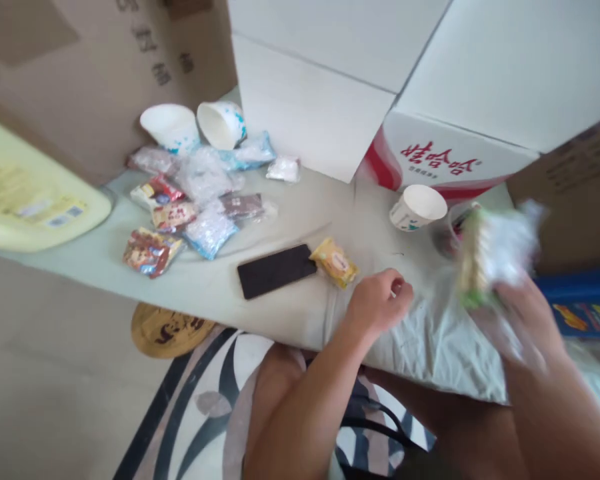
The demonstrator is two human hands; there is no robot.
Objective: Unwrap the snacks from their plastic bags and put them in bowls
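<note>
Head | left hand [380, 301] fisted on cloth [430, 343] | right hand [523, 323] raised, fingers [517, 297] gripping packet [495, 253]

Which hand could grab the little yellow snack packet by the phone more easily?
Probably the left hand: it lies curled right beside the yellow snack packet. The right hand is farther off and already holds a blurred green and white packet.

Looks like a home or storeroom corner: cardboard boxes [80, 73] stacked w/ white cartons [380, 60] behind a cloth-covered worktop [290, 213], snack packets [180, 207] & paper cups [195, 127] on it, oil jug [30, 193] at left.
</note>
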